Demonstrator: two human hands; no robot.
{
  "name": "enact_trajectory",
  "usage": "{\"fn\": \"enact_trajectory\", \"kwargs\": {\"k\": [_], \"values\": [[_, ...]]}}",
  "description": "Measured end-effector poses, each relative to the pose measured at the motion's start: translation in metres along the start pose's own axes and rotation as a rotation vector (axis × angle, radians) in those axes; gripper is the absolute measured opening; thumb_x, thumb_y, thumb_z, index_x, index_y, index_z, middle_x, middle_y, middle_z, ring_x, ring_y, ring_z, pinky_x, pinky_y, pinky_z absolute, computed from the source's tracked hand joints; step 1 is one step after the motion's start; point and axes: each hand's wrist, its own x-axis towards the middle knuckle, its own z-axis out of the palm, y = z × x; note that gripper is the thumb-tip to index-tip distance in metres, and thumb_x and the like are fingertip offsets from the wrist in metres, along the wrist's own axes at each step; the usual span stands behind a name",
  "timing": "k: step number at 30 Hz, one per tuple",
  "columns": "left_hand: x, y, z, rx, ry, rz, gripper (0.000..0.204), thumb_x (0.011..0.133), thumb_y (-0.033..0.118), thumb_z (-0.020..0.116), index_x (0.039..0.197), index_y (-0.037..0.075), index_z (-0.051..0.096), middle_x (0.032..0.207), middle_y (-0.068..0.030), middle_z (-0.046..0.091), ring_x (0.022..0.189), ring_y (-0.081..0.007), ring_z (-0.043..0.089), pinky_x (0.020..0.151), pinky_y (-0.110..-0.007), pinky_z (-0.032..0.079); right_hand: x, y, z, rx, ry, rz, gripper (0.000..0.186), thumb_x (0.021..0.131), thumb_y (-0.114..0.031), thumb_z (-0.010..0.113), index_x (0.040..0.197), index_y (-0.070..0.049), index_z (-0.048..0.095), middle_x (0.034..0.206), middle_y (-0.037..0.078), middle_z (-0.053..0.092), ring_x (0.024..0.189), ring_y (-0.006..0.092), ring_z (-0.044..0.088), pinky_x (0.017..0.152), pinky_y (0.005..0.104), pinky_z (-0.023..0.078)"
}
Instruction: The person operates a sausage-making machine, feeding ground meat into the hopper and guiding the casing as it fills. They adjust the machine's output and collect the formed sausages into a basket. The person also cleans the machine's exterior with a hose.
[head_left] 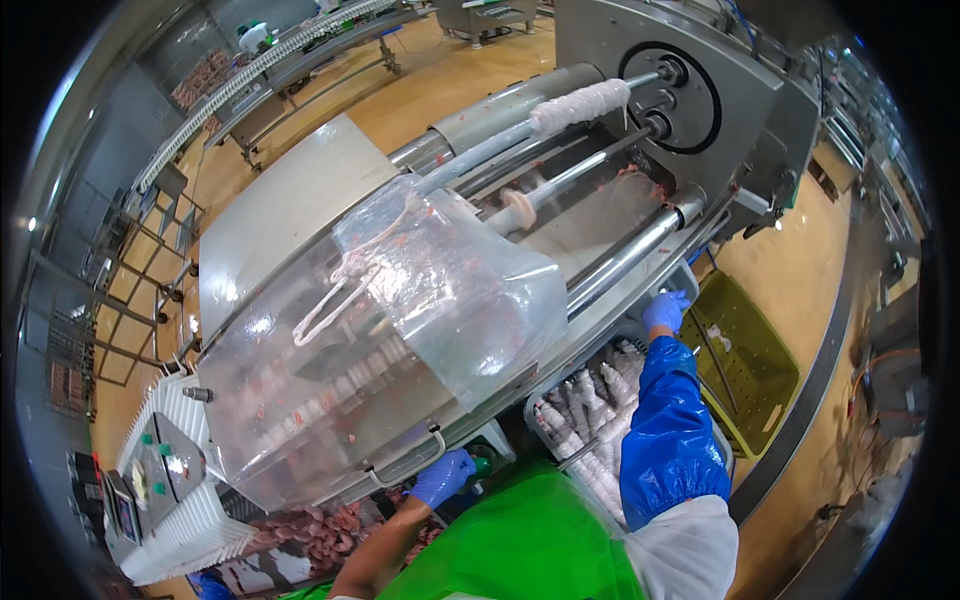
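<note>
In a blue glove, my left hand (441,479) is at the machine's front edge, its fingers together and bent at a round green knob (482,466). My right hand (665,313), also gloved in blue with a blue sleeve cover, is closed at the far end of a grey tub (541,420); what it grips is hidden. Several whitish shirred casing sticks (583,408) lie in the tub under my right forearm. A clear plastic cover (465,285) drapes over the steel stuffing machine (640,215). On its far tube sits a bunched white casing (580,108).
An olive perforated crate (775,350) stands on the floor to the right. Pinkish sausage links (335,535) lie below the machine's left end, beside a row of white plates (190,535). A conveyor (270,65) and metal racks (140,260) stand farther back. Someone in white and green (255,38) is far off.
</note>
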Motion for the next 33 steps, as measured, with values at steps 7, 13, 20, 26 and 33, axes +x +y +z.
{"fn": "enact_trajectory", "kwargs": {"k": [7, 13, 20, 26, 33], "values": [[0.002, 0.001, -0.001, -0.043, -0.026, -0.050, 0.022, 0.078, 0.028, 0.058, 0.084, 0.008, 0.065, 0.080, -0.0173, 0.063, 0.073, -0.0341, 0.061, 0.067, -0.041, 0.047, -0.008, -0.006, -0.007, 0.044, 0.016, 0.005, 0.056, 0.090, -0.015, 0.042, 0.138, 0.002, 0.019, 0.141, 0.027, 0.023, 0.111, 0.0408, 0.051, 0.086, 0.0430, 0.048], [0.004, -0.013, 0.008, -0.009, -0.020, 0.033, 0.021, 0.080, 0.026, 0.054, 0.084, 0.006, 0.062, 0.081, -0.0165, 0.062, 0.075, -0.0334, 0.060, 0.069, -0.041, 0.046, 0.014, 0.000, 0.008, -0.019, 0.055, 0.017, 0.056, 0.090, -0.017, 0.043, 0.138, 0.002, 0.020, 0.140, 0.027, 0.024, 0.104, 0.0409, 0.056, 0.079, 0.0463, 0.051], [0.009, -0.029, 0.026, 0.085, 0.084, 0.136, 0.020, 0.079, 0.023, 0.050, 0.076, 0.007, 0.060, 0.072, -0.0176, 0.056, 0.065, -0.0330, 0.056, 0.061, -0.042, 0.043, 0.015, 0.000, 0.013, -0.139, 0.107, -0.038, 0.056, 0.084, -0.015, 0.052, 0.130, 0.005, 0.028, 0.126, 0.029, 0.037, 0.098, 0.0393, 0.058, 0.078, 0.0416, 0.052], [0.002, -0.019, 0.019, 0.118, 0.167, 0.229, 0.013, 0.078, 0.019, 0.052, 0.077, 0.008, 0.058, 0.068, -0.0177, 0.055, 0.063, -0.0359, 0.056, 0.058, -0.045, 0.043, 0.009, 0.003, 0.004, -0.255, 0.078, -0.136, 0.078, 0.074, -0.013, 0.066, 0.133, 0.007, 0.020, 0.121, 0.027, 0.041, 0.098, 0.0365, 0.058, 0.077, 0.0386, 0.052], [0.005, -0.027, 0.032, 0.166, 0.189, 0.186, 0.015, 0.082, 0.022, 0.050, 0.079, 0.008, 0.055, 0.074, -0.0177, 0.056, 0.068, -0.0358, 0.056, 0.061, -0.044, 0.044, -0.004, -0.004, -0.013, -0.149, 0.056, -0.038, 0.061, 0.082, -0.010, 0.056, 0.131, 0.005, 0.025, 0.122, 0.025, 0.042, 0.100, 0.0407, 0.057, 0.079, 0.0436, 0.051]]}}
